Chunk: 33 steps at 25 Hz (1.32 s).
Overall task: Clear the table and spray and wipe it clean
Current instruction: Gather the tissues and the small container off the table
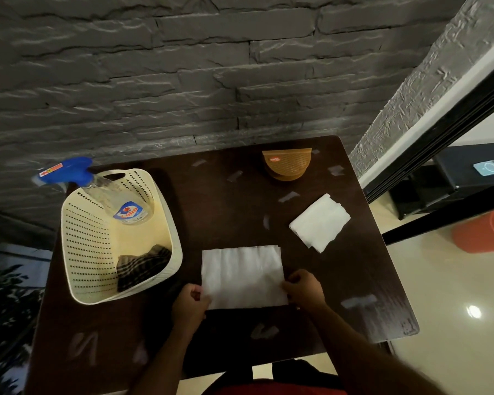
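Two hands on one napkin (241, 273): my left hand (190, 302) pinches its near-left corner, my right hand (303, 287) its near-right, at six o'clock on the table (226, 201). I'd fold it evenly, edges matched, then stack it on the folded napkin (320, 222) at three o'clock; the spray bottle (109, 192) waits in the basket (77, 252) at nine

Dark wooden table (228, 201) with cream basket (80, 246), tan holder (287, 165), two white napkins (241, 276).
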Available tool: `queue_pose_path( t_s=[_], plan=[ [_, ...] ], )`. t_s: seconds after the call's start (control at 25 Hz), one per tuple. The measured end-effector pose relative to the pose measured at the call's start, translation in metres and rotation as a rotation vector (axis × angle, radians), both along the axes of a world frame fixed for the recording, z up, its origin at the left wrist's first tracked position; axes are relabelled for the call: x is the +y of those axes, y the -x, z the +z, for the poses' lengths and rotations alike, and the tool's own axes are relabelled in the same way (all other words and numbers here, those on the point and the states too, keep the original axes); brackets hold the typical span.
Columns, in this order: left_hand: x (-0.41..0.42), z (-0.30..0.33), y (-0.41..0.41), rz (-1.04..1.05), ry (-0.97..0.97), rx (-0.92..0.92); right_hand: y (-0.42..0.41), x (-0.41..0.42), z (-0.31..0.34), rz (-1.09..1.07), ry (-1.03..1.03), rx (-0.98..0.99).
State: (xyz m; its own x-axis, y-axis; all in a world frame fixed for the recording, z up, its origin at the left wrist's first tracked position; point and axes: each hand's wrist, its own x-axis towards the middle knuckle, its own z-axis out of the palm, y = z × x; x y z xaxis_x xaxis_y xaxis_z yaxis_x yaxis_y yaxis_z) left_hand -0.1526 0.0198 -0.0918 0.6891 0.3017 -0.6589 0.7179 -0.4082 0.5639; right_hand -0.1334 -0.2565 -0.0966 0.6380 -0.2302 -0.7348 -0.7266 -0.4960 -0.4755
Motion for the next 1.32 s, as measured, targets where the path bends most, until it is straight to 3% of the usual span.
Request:
queue_pose_path(
  t_s=[0.12, 0.28, 0.48, 0.68, 0.84, 0.96, 1.04, 1.2, 1.24, 1.32],
  plan=[
    [-0.007, 0.007, -0.001, -0.084, -0.333, -0.260, -0.008, -0.020, 0.006, -0.066, 0.180, -0.139],
    [-0.039, 0.028, -0.033, -0.394, -0.360, -0.426, -0.047, -0.054, 0.018, -0.019, 0.212, -0.226],
    [-0.115, 0.043, -0.108, -0.641, -0.296, -0.416, -0.082, -0.069, 0.026, 0.104, 0.231, -0.281],
    [-0.191, 0.029, -0.162, -0.635, -0.226, -0.298, -0.057, -0.069, 0.036, 0.143, 0.111, -0.228],
    [-0.222, 0.002, -0.171, -0.665, -0.304, -0.146, -0.031, -0.090, 0.039, 0.161, 0.134, -0.213],
    [-0.235, -0.004, -0.168, -0.679, -0.358, -0.122, -0.029, -0.117, 0.038, 0.046, 0.103, -0.180],
    [-0.241, 0.004, -0.164, -0.612, -0.202, -0.109, -0.034, -0.129, 0.042, -0.188, -0.001, -0.158],
    [-0.241, 0.054, -0.136, -0.143, 0.683, 0.130, -0.052, -0.124, 0.046, -0.673, -0.473, -0.017],
    [-0.235, 0.061, -0.126, -0.073, 0.795, 0.162, -0.056, -0.119, 0.046, -0.722, -0.629, 0.007],
    [-0.215, 0.063, -0.100, -0.052, 0.821, 0.171, -0.060, -0.105, 0.044, -0.726, -0.806, -0.008]
  ],
)
